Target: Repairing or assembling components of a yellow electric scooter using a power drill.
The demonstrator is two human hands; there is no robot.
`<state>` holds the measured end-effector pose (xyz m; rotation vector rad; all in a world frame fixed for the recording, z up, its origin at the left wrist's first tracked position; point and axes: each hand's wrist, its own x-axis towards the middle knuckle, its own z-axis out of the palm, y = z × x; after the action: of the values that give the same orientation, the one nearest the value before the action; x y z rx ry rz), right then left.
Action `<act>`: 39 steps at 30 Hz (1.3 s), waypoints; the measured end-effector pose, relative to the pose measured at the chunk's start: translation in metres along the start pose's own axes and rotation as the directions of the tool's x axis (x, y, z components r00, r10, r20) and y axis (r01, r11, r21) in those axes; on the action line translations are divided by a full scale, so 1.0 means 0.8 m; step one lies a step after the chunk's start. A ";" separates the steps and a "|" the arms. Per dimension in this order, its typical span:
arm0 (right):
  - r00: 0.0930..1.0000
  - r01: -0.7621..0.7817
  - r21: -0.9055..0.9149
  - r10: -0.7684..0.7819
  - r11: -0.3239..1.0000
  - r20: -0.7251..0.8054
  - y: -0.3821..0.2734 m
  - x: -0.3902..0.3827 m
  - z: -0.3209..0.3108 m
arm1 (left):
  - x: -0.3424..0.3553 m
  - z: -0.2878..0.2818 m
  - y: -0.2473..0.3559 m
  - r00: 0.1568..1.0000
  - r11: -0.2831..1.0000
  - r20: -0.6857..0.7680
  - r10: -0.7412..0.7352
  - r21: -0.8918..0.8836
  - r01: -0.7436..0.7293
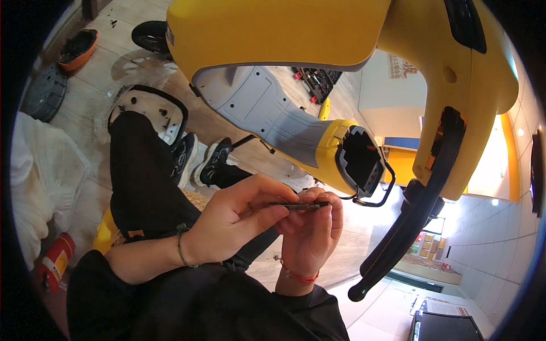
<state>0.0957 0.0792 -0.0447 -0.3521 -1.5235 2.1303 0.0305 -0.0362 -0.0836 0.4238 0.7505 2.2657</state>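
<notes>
In front of my body, my left hand (224, 219) and my right hand (310, 236) are close together, both pinching a thin dark strip-like piece (301, 205). Its exact kind is too small to make out. My left thumb and fingers grip its left part, and my right fingertips press on its right end. A yellow scooter (273, 31) with a grey footboard (253, 96) stands just beyond my hands. Past my right hand, an open black compartment (361, 162) shows in the scooter's yellow body. The black handlebar grip (392, 250) reaches down on the right.
A pale tray-like panel (170, 129) holding small dark parts lies beside my shoes. Farther off sits a tool case (320, 84). On the left are an orange shell (81, 52), a dark grey bin (46, 94), white plastic sheeting (42, 176) and a red cylinder (57, 261).
</notes>
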 end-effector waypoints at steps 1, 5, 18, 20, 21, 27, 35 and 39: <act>1.000 0.002 -0.015 -0.002 1.000 0.003 -0.002 0.002 0.000 | 0.002 0.002 0.002 1.000 0.997 -0.013 0.025 0.077 -0.024; 0.997 -0.022 0.061 0.018 0.998 0.074 -0.010 0.010 0.001 | 0.009 0.004 0.012 1.000 0.998 0.020 0.022 0.056 -0.023; 0.981 0.189 -0.150 -0.181 0.970 0.070 -0.021 0.025 0.003 | 0.031 0.013 0.008 0.971 0.933 0.101 0.217 0.273 -0.236; 0.980 0.194 -0.136 -0.186 0.971 0.070 -0.025 0.027 0.003 | 0.038 0.014 0.011 0.947 0.898 0.167 0.275 0.307 -0.315; 0.980 0.195 -0.114 -0.188 0.974 0.068 -0.027 0.028 0.004 | 0.042 0.015 0.014 0.947 0.888 0.161 0.277 0.332 -0.317; 0.931 0.359 -0.304 -0.364 0.882 0.045 -0.028 0.040 0.008 | 0.062 0.016 0.008 0.943 0.903 0.187 0.277 0.285 -0.322; 0.916 0.401 -0.158 -0.394 0.902 0.074 -0.029 0.063 0.007 | 0.093 0.021 0.018 0.904 0.842 0.252 0.344 0.344 -0.416; 0.891 0.432 -0.099 -0.441 0.896 -0.104 -0.028 0.075 0.030 | 0.112 0.021 0.019 0.885 0.839 0.275 0.377 0.304 -0.452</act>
<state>0.0389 0.0972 -0.0114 -0.1418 -1.4501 1.6728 -0.0320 0.0253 -0.0532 1.0748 1.0507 2.4236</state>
